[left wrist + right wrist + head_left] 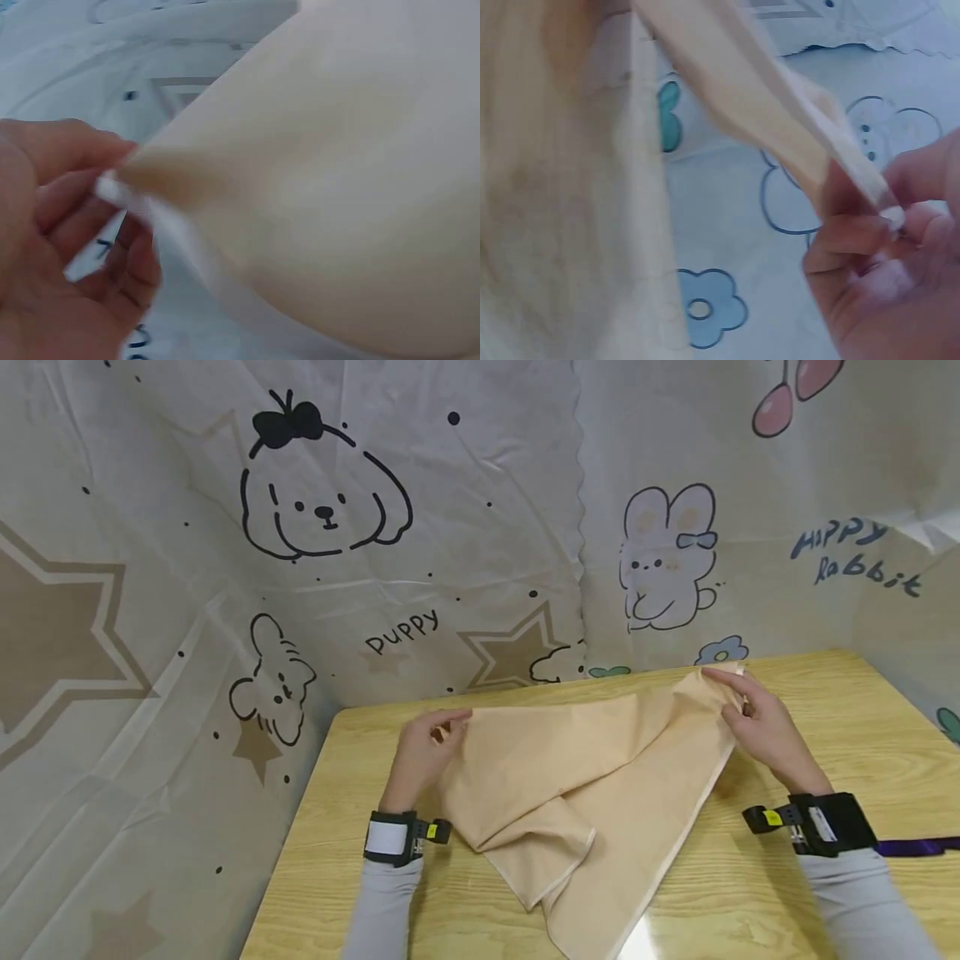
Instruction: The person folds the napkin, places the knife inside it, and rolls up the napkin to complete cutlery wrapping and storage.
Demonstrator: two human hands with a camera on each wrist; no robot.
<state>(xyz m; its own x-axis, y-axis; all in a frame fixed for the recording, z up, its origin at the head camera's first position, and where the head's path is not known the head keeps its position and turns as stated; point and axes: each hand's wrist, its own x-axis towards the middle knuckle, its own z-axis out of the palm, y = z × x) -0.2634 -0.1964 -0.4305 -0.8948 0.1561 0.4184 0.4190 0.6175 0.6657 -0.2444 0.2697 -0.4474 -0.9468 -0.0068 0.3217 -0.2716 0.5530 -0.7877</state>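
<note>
A peach-coloured square of cloth hangs between both hands above the wooden table, its lower part folded and drooping toward the front edge. My left hand pinches one upper corner between thumb and fingers; in the left wrist view that hand grips the pale hemmed corner of the cloth. Farther right and a little higher, my right hand pinches the opposite upper corner. The right wrist view shows the right hand holding the bunched corner, with the cloth edge stretching away to the upper left.
The light wooden table lies beneath the cloth. A printed curtain with cartoon animals and stars stands behind and at both sides. A dark purple strap lies at the right, by the right wrist band.
</note>
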